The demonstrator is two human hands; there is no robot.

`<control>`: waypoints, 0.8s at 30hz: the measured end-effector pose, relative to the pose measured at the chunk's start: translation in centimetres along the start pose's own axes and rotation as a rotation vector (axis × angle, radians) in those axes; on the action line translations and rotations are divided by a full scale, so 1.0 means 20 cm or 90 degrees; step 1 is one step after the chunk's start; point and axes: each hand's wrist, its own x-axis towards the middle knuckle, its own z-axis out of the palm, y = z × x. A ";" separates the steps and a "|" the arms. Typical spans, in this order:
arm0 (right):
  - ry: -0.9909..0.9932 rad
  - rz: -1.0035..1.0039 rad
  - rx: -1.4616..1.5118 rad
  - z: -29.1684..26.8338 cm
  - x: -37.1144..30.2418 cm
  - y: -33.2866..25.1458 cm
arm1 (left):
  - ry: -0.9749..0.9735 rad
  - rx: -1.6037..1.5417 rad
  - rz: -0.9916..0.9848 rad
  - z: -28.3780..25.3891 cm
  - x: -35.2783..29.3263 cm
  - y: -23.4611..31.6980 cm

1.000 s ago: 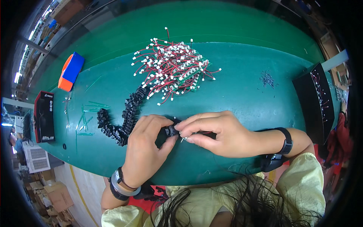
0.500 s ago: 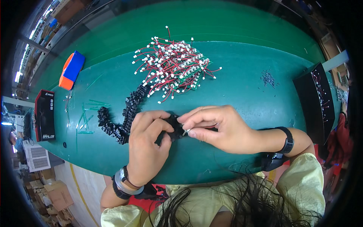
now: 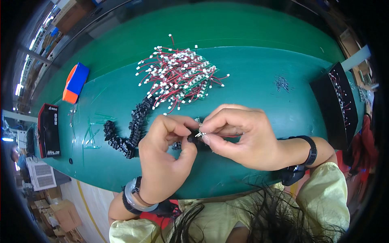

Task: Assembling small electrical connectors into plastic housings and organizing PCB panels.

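Observation:
My left hand (image 3: 167,158) is closed, thumb and forefinger pinching a small black plastic part (image 3: 193,139) at the middle of the bench. Right against it, my right hand (image 3: 249,139) pinches a small wired piece (image 3: 199,134) with a pale, metallic-looking end; its red lead runs back under my fingers. The fingertips of both hands nearly meet, and they hide much of both pieces. Left of my hands, a curved band of similar black parts (image 3: 137,121) lies on the bench. Beyond it sits a heap of green circuit boards (image 3: 192,87) with red and black wires and white connectors.
Green offcut strips (image 3: 92,133) are scattered on the left of the green bench (image 3: 243,77). A blue-and-orange holder (image 3: 77,83) and a black box (image 3: 49,130) stand by the left edge. At right are small dark pins (image 3: 281,83) and an open black box (image 3: 335,107) holding wired pieces.
My left hand has moved right and closed its thumb and forefinger on the black part near my right fingertips. The right hand keeps its pinch on the wired piece; the view has shifted slightly.

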 end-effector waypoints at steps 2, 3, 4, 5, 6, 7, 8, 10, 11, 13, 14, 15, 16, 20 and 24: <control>0.015 -0.071 -0.106 -0.02 0.02 0.00 | -0.046 -0.174 -0.059 0.01 0.02 0.02; 0.021 -0.105 -0.158 -0.03 0.03 0.01 | -0.068 -0.260 -0.091 0.01 0.03 0.02; 0.016 -0.113 -0.190 -0.04 0.04 0.01 | -0.079 -0.271 -0.083 0.00 0.03 0.00; 0.010 -0.121 -0.222 -0.05 0.04 0.01 | -0.089 -0.281 -0.075 0.00 0.04 -0.03; 0.002 -0.126 -0.254 -0.06 0.05 0.01 | -0.097 -0.293 -0.069 0.00 0.04 -0.06; 0.001 -0.140 -0.267 -0.06 0.05 0.01 | -0.081 -0.291 -0.066 0.00 0.04 -0.07; 0.001 -0.154 -0.281 -0.07 0.05 0.01 | -0.064 -0.288 -0.063 0.01 0.04 -0.08; 0.009 -0.187 -0.295 -0.06 0.05 0.01 | -0.037 -0.270 -0.064 0.02 0.04 -0.09; 0.019 -0.208 -0.296 -0.05 0.05 0.02 | -0.029 -0.256 -0.066 0.02 0.04 -0.08; 0.023 -0.228 -0.303 -0.04 0.05 0.03 | -0.025 -0.215 -0.055 0.02 0.04 -0.08; 0.015 -0.228 -0.307 -0.02 0.05 0.04 | -0.029 -0.188 -0.043 0.02 0.03 -0.07; 0.006 -0.228 -0.310 -0.02 0.05 0.06 | -0.032 -0.161 -0.031 0.02 0.03 -0.08; 0.004 -0.256 -0.331 -0.01 0.05 0.06 | -0.025 -0.151 -0.027 0.02 0.02 -0.08; -0.015 -0.335 -0.418 -0.01 0.05 0.08 | -0.008 -0.092 -0.002 0.02 0.02 -0.11; 0.020 -0.362 -0.440 -0.01 0.05 0.09 | -0.006 -0.018 0.018 0.02 0.01 -0.11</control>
